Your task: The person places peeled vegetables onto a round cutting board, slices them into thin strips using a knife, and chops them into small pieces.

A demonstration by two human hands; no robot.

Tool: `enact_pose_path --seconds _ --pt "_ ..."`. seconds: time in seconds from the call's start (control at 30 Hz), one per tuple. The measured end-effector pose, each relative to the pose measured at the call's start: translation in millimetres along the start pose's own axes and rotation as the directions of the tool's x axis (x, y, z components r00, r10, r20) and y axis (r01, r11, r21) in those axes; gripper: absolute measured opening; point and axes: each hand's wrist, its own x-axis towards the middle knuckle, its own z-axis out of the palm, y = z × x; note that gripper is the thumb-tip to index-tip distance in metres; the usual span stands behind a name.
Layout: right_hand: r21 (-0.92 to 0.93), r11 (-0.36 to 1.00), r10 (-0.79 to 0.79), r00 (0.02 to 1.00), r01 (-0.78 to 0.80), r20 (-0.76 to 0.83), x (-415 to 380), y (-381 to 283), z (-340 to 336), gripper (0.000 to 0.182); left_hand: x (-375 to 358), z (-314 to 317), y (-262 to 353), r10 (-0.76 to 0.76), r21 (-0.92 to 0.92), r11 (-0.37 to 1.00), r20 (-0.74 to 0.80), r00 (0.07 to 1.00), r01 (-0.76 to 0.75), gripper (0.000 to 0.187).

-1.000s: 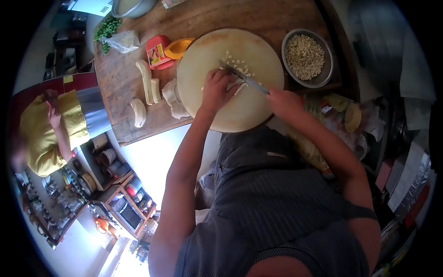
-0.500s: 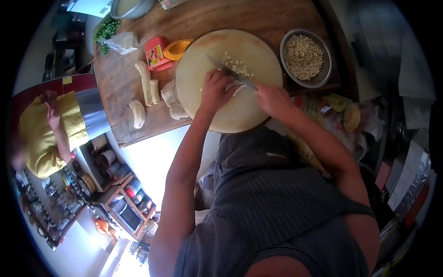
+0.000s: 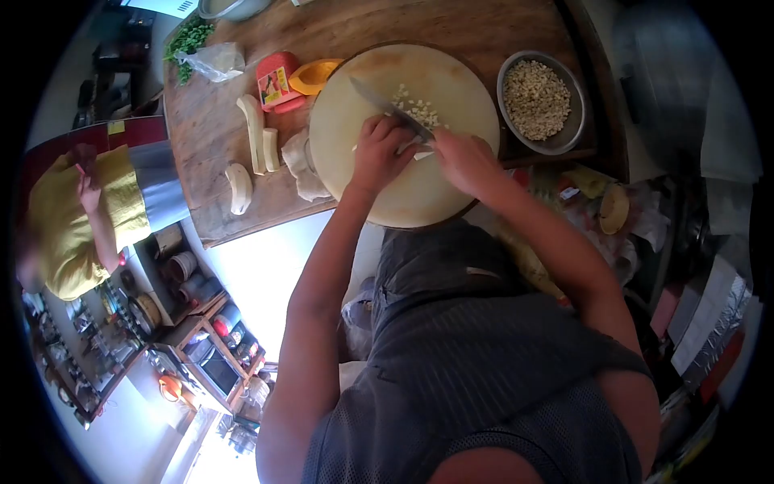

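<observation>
Where the pale white vegetable strips lie on the round cream cutting board, left hand presses them flat, fingers curled. Right hand, closed on the handle, holds the steel knife; blade points up-left, crossing the strips. Diced white bits just beyond; metal bowl of chopped pieces at right.
</observation>
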Motion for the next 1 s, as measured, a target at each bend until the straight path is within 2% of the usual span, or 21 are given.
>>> enact_pose_path --seconds 0.07,0.13,0.17,0.23,0.27,0.33,0.37,0.43,0.57,0.77,0.83,1.0 --pt "0.022 0.999 -0.034 0.999 0.035 -0.031 12 -6 0 0.017 -1 0 1 0.004 0.005 1.000 0.016 1.000 -0.004 0.028" --pt "0.021 1.000 0.009 1.000 -0.009 -0.010 22 -11 -2 0.016 -3 -4 4 -0.060 -0.018 0.998 0.111 0.992 0.063 0.035" --pt "0.024 1.000 0.004 1.000 -0.004 -0.012 23 -12 -2 0.016 -7 -6 7 -0.060 -0.012 0.998 0.111 0.992 0.061 0.035" --pt "0.021 1.000 0.010 1.000 -0.010 -0.026 25 -11 0 0.016 -11 -7 16 -0.133 0.046 0.990 0.026 0.991 0.132 0.055" --pt "0.023 1.000 0.007 1.000 -0.006 -0.029 26 -11 1 0.016 -11 -5 17 -0.131 0.050 0.990 0.025 0.991 0.130 0.055" --pt "0.064 0.998 0.021 0.999 -0.019 -0.038 27 -10 3 0.022 -15 1 18 -0.236 0.070 0.968 -0.064 0.970 0.241 0.085" --pt "0.065 0.998 0.017 0.999 -0.014 -0.041 28 -9 4 0.022 -16 3 17 -0.235 0.074 0.968 -0.067 0.970 0.239 0.085" --pt "0.041 0.999 0.015 1.000 -0.014 -0.016 30 -8 4 0.017 -14 5 21 -0.338 0.295 0.904 0.051 0.940 0.309 0.106" --pt "0.050 0.999 0.019 1.000 -0.018 -0.018 32 -5 6 0.018 -12 10 43 -0.420 0.418 0.845 0.129 0.899 0.334 0.113" --pt "0.019 1.000 -0.023 1.000 0.023 -0.001 13 10 6 0.023 -22 24 28 -0.284 0.440 0.862 0.004 0.959 0.253 0.095" --pt "-0.020 0.996 0.087 0.991 -0.085 0.100 -10 14 -2 0.024 -22 26 30 -0.312 0.441 0.854 0.010 0.950 0.276 0.088" --pt "-0.037 0.994 0.103 0.987 -0.100 0.121 -47 11 -12 0.025 -22 25 30 -0.319 0.434 0.856 0.013 0.948 0.282 0.094"
